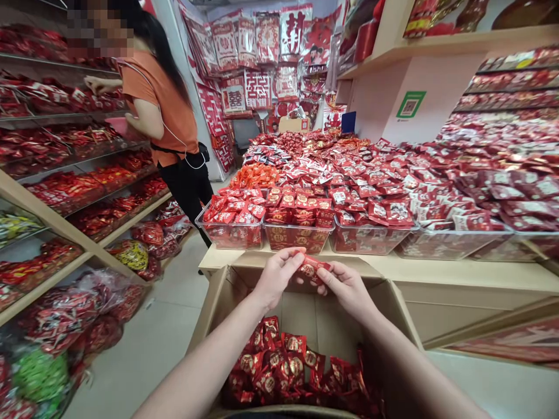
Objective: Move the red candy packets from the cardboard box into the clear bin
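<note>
Between my two hands, above an open cardboard box, is a small red candy packet with a gold print. My left hand pinches its left end between thumb and fingers. The right end is gripped by my right hand, thumb on top. Below them, loose red and gold candy packets cover the near part of the box floor. Just past the box, a clear plastic bin holds similar red and gold packets in stacked rows.
Several clear bins of red packets line the wooden counter ahead, heaped up behind. To the left, a person in an orange top faces shelves of red packets. Stuffed plastic bags lie on the floor at left. A wooden shelf juts out upper right.
</note>
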{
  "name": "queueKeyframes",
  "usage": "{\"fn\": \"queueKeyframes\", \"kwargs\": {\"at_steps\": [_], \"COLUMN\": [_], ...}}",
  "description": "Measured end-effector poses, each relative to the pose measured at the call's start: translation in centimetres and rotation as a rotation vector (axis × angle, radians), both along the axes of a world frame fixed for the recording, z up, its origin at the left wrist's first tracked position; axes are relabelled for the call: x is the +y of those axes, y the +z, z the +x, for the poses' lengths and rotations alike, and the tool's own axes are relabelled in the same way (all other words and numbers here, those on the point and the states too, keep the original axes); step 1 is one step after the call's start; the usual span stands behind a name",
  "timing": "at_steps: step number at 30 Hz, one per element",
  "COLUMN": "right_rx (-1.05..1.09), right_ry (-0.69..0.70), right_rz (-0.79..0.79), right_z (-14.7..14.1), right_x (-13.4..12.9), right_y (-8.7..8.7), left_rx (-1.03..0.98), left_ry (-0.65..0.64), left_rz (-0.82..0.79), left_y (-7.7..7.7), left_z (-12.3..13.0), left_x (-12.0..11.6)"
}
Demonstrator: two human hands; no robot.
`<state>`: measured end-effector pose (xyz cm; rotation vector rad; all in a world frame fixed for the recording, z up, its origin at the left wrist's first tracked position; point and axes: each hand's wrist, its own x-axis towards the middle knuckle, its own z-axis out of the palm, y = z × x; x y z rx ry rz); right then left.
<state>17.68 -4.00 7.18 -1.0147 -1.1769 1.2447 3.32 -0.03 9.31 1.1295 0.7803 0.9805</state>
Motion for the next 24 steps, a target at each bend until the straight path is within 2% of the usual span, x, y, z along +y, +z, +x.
{"fn": "queueKeyframes", "kwargs": {"at_steps": [3, 6, 9, 11, 13, 14, 16, 19, 21, 24], "right_rx": [-0.036, -0.187, -0.45, -0.583, -0.604, -0.564, -0.381, 0.003, 0.156, 0.193], "right_ry": [-0.023, -0.09, -0.219, -0.232, -0.191, -0.174, -0.156, -0.137, -0.132, -0.12], "right_rz": [0.01, 0.075, 0.252, 0.422, 0.54, 0.546, 0.448, 0.15, 0.008, -0.054], "right_z": [-0.1, -0.2, -0.1, 0.1, 0.1, 0.0, -0.4, -1.1, -1.4, -1.3], "right_x": [0.0, 0.0, -0.1, -0.1, -0.1, -0.1, -0.1, 0.1, 0.3, 0.5], "right_y": [-0.3, -0.5, -0.6, -0.6, -0.6, -0.6, -0.5, -0.6, -0.8, -1.3], "left_rx": [0.055, 0.034, -0.048, -0.103, -0.132, -0.133, -0.11, -0.071, -0.088, -0.156], "left_ry": [0.001, 0.052, 0.085, 0.076, 0.075, 0.094, 0.148, 0.204, 0.187, 0.149], "left_rz": [0.033, 0.014, -0.063, -0.159, -0.188, -0.152, -0.009, 0.159, 0.152, 0.003], "left_y": [-0.4, -0.8, -1.0, -0.9, -1.0, -1.0, -1.2, -1.5, -1.6, -1.6], "left_z": [0.0, 0.1, 0.1, 0.0, -0.1, -0.2, -0.3, -0.2, 0.0, 0.1], "left_x": [0.2, 0.0, -0.7, -0.9, -0.9, -0.8, -0.5, -0.3, -0.4, -0.7]}}
